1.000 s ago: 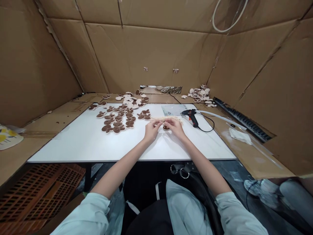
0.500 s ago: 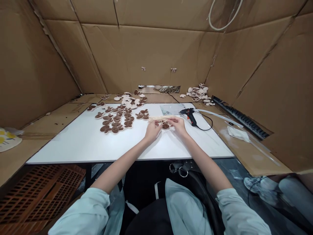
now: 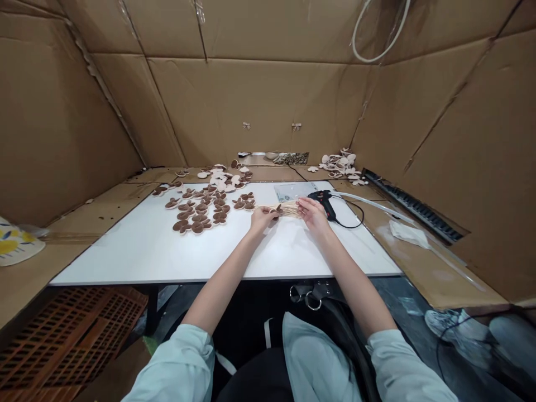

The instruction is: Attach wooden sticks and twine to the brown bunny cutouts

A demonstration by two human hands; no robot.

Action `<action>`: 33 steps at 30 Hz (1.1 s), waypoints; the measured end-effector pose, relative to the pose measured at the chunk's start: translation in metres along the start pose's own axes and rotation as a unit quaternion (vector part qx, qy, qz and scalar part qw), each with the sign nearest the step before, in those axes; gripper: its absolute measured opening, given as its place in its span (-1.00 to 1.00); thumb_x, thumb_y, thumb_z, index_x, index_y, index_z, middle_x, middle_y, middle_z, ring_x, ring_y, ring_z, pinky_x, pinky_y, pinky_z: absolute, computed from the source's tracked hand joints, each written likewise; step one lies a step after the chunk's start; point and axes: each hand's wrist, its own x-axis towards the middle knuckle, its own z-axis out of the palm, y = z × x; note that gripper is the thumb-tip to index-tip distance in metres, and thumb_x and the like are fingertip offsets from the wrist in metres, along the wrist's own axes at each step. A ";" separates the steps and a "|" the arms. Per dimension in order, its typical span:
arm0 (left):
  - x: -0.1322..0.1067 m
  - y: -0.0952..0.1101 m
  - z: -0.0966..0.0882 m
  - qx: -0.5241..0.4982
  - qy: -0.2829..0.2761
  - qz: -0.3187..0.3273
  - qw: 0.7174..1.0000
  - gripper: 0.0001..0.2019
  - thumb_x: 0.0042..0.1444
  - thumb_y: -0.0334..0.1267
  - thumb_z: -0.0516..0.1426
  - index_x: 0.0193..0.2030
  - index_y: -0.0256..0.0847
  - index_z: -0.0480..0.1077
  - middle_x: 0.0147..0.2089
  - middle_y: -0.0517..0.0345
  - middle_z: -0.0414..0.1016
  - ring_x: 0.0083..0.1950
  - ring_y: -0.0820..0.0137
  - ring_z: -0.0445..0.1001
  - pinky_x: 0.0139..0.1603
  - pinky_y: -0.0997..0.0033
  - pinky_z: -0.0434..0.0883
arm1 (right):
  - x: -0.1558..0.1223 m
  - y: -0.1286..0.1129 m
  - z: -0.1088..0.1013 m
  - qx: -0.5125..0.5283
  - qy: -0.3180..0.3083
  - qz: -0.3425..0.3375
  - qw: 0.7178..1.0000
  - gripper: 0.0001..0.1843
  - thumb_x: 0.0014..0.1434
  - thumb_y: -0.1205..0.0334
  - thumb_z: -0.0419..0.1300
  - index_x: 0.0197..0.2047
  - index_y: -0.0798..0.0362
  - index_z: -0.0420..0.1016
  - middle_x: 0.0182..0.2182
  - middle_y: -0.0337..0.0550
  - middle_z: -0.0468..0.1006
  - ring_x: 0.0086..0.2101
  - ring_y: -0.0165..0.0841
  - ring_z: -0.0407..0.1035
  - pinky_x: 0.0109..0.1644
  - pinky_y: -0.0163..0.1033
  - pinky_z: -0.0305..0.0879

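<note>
Both hands rest on a white table [image 3: 138, 245] near its far middle. My left hand [image 3: 262, 217] is closed, pinching a small brown and cream piece beside a bundle of thin wooden sticks [image 3: 288, 208]. My right hand [image 3: 312, 211] is closed on the right end of that bundle, fingers curled over the sticks. A black and red glue gun [image 3: 321, 198] lies just right of my right hand. Several brown and cream mouse-ear shaped pieces [image 3: 200, 207] lie in rows to the left.
Cardboard walls enclose the table. More cream pieces [image 3: 342, 165] are heaped at the back right. A clear plastic bag [image 3: 290, 191] lies behind the sticks. A black strip [image 3: 412, 205] and white tissue [image 3: 404, 233] sit at the right. An orange crate [image 3: 71, 335] stands below left.
The right hand has shifted right from the small piece onto the end of the stick bundle. The left hand stays by the piece. The view has tilted slightly.
</note>
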 end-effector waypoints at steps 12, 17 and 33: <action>-0.019 0.010 0.007 -0.282 -0.135 -0.001 0.950 -0.81 -0.18 -0.48 0.20 -0.34 -0.30 0.38 -0.32 0.13 0.46 -0.32 0.48 0.44 -0.15 0.34 0.40 | -0.012 -0.002 0.003 0.017 -0.041 0.043 0.998 -0.76 -0.38 0.23 0.38 -0.53 0.06 0.51 -0.52 -0.23 0.54 -0.47 -0.44 0.38 -0.36 -0.33 0.28; -0.018 0.006 0.008 -0.313 -0.135 0.001 0.940 -0.78 -0.22 -0.54 0.18 -0.34 -0.33 0.41 -0.31 0.10 0.50 -0.27 0.46 0.46 -0.04 0.33 0.35 | -0.014 -0.002 0.005 -0.005 -0.045 0.039 0.998 -0.76 -0.37 0.20 0.37 -0.52 0.08 0.52 -0.52 -0.19 0.54 -0.48 -0.44 0.36 -0.40 -0.32 0.22; -0.024 0.007 0.014 -0.301 -0.134 0.028 0.944 -0.73 -0.35 -0.31 0.32 -0.43 -0.31 0.42 -0.40 0.17 0.46 -0.35 0.48 0.42 -0.09 0.32 0.34 | -0.015 0.001 0.008 -0.058 -0.010 0.002 0.998 -0.74 -0.42 0.19 0.36 -0.60 0.07 0.39 -0.62 -0.28 0.46 -0.59 -0.52 0.23 -0.50 -0.36 0.07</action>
